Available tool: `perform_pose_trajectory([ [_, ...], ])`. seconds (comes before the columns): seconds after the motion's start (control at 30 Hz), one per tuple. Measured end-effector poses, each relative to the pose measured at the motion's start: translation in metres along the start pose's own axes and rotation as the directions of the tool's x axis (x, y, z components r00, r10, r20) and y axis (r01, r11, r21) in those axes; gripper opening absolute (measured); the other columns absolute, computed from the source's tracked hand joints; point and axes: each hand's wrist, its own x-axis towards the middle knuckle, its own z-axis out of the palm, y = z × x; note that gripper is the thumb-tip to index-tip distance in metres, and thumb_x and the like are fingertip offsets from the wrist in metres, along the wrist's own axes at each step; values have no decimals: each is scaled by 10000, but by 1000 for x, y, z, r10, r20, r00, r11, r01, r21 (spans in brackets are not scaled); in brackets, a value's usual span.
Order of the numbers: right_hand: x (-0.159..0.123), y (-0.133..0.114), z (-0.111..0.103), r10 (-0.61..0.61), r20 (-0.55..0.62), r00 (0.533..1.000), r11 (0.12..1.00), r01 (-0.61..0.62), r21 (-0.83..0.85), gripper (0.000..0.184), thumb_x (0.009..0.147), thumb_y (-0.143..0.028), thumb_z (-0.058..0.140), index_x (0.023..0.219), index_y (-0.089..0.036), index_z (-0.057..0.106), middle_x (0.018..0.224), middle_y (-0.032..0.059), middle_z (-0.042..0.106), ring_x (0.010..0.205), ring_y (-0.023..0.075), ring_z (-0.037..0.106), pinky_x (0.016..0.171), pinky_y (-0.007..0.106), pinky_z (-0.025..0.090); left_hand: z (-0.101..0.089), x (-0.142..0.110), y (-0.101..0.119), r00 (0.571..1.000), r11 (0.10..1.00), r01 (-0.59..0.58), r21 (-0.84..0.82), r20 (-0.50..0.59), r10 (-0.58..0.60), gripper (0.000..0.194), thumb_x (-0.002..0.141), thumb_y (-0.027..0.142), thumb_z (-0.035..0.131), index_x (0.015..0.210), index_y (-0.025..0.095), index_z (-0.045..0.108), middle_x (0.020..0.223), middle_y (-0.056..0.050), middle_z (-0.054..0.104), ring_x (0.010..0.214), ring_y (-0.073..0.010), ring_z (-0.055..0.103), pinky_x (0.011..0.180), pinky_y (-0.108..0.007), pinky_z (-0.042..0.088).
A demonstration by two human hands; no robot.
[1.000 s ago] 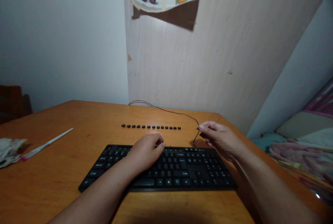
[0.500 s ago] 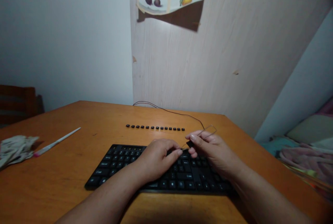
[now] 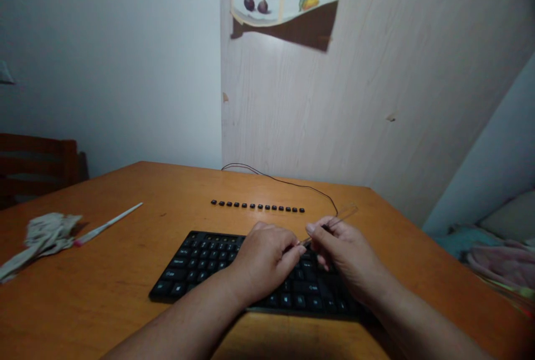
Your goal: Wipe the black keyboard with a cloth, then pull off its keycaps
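A black keyboard [image 3: 188, 262] lies on the wooden table below both hands. In my right hand [image 3: 338, 246] is a wire keycap puller [image 3: 349, 212], pinched between thumb and fingers; its looped end sticks up to the right. The puller's other end points left, to the fingertips of my left hand [image 3: 267, 254]. This hand is closed above the upper keys, thumb and forefinger together at the wire tips; what they pinch is hidden. Behind the keyboard, several small black keycaps [image 3: 259, 207] stand in a straight row.
A white brush-like stick [image 3: 111, 223] with a pink end lies at left beside a crumpled cloth [image 3: 52, 232]. The black cable [image 3: 288, 182] runs across the table's back. A wooden chair [image 3: 37, 162] stands left; bedding [image 3: 497, 259] is at right.
The view has turned slightly left, so everything sits farther right. My right hand has tilted the puller lower, and both hands stay close together over the keyboard.
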Motion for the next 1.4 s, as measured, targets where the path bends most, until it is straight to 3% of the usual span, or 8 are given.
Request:
perform_pose_trajectory([
  [0.23, 12, 0, -21, -139, -127, 982, 962, 103, -253, 301, 848, -481, 617, 796, -197, 530, 567, -45, 531, 483, 112, 463, 467, 238, 353, -6, 3, -9, 997, 996, 72, 48, -12, -72, 253, 952, 335, 460, 902, 215, 677, 887, -30, 693, 870, -194, 606, 815, -336, 424],
  [0.37, 20, 9, -32, -277, -139, 951, 863, 183, -471, 294, 863, -460, 592, 755, -188, 560, 614, -25, 539, 558, 132, 497, 551, 264, 384, -5, 3, -15, 993, 988, 120, 99, -3, -120, 246, 931, 288, 458, 939, 199, 688, 909, -59, 689, 905, -215, 609, 825, -351, 452],
  [0.5, 25, 21, -35, -327, -115, 938, 778, 197, -597, 287, 873, -447, 570, 741, -193, 571, 630, -13, 558, 583, 147, 517, 576, 275, 382, -1, 2, -20, 992, 985, 111, 132, 46, -118, 252, 913, 267, 461, 975, 197, 695, 928, -68, 689, 922, -224, 612, 839, -360, 465],
  [1.17, 26, 25, -29, -284, -96, 954, 706, 140, -694, 283, 866, -442, 542, 722, -201, 569, 619, 6, 611, 582, 167, 565, 559, 272, 378, 0, 1, -21, 984, 982, 117, 149, 115, -135, 271, 902, 270, 445, 996, 206, 691, 949, -67, 685, 935, -226, 611, 843, -353, 478],
  [1.4, 26, 29, -27, -302, -79, 950, 619, 133, -774, 269, 880, -431, 521, 728, -213, 561, 622, 11, 618, 585, 174, 570, 574, 277, 367, 1, 0, -22, 987, 983, 106, 149, 107, -123, 266, 905, 274, 450, 982, 205, 695, 931, -71, 681, 917, -225, 611, 834, -349, 481],
])
